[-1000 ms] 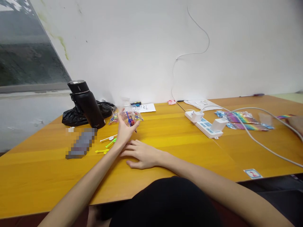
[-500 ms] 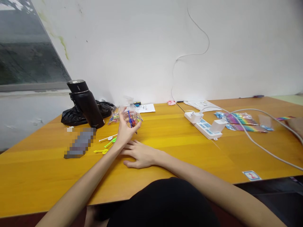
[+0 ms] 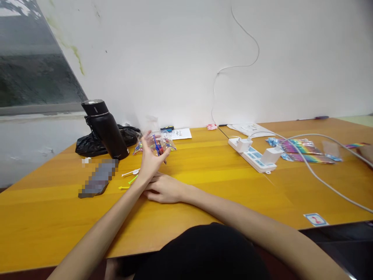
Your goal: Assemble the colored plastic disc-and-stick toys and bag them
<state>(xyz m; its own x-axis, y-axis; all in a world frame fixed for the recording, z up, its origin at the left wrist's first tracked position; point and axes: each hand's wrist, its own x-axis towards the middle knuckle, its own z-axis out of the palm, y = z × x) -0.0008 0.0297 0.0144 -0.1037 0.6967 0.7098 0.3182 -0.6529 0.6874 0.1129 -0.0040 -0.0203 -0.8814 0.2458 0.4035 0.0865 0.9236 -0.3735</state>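
My left hand [image 3: 150, 159] is raised above the orange table [image 3: 204, 186] and holds a small clear plastic bag [image 3: 155, 142] with coloured plastic picks inside. My right hand [image 3: 163, 188] rests on the table just below it, reaching left under my left wrist, its fingertips partly hidden. White, green and yellow picks [image 3: 131, 179] lie loose on the table just left of my right hand. Another clear bag with coloured picks [image 3: 170, 143] lies behind my left hand.
A black flask [image 3: 105, 128] stands at the left on a black plastic bag [image 3: 87, 146], with a blurred dark object [image 3: 99, 179] in front. A white power strip [image 3: 253, 153] with chargers and cables, rainbow packets [image 3: 303, 151], papers [image 3: 250, 127], another person's hand [image 3: 367, 152] at far right.
My right hand has slid left, under my left wrist, toward the loose picks. My left hand stays raised with the bag, shifted slightly.
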